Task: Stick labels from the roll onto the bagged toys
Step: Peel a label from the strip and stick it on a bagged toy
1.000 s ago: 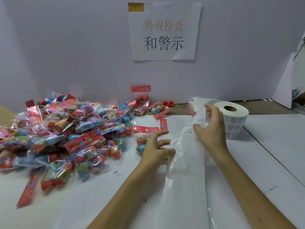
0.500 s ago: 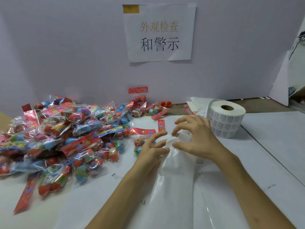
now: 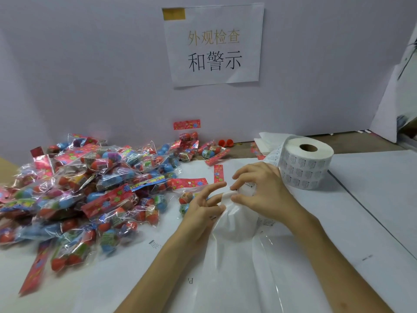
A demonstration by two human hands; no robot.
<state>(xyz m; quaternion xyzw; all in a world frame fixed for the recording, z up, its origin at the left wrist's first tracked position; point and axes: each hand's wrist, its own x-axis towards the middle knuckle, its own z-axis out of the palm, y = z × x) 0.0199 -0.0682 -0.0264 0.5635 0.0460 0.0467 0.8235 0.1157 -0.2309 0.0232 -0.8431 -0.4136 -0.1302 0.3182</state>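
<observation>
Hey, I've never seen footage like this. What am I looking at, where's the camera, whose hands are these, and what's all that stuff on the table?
There is no machine here. A person works with bare hands, and the single camera is worn on their head, looking forward and down, so both arms come in from the bottom edge. On the white table, a pile of bagged toys lies to the left: small colourful toys in clear bags. To the right stands the label roll, and its label strip trails toward the person. The right hand pinches the strip between thumb and fingertip, seemingly picking at a label. The left hand touches the strip with fairly straight fingers, next to one separate bagged toy. A paper sign hangs on the wall behind.
</observation>
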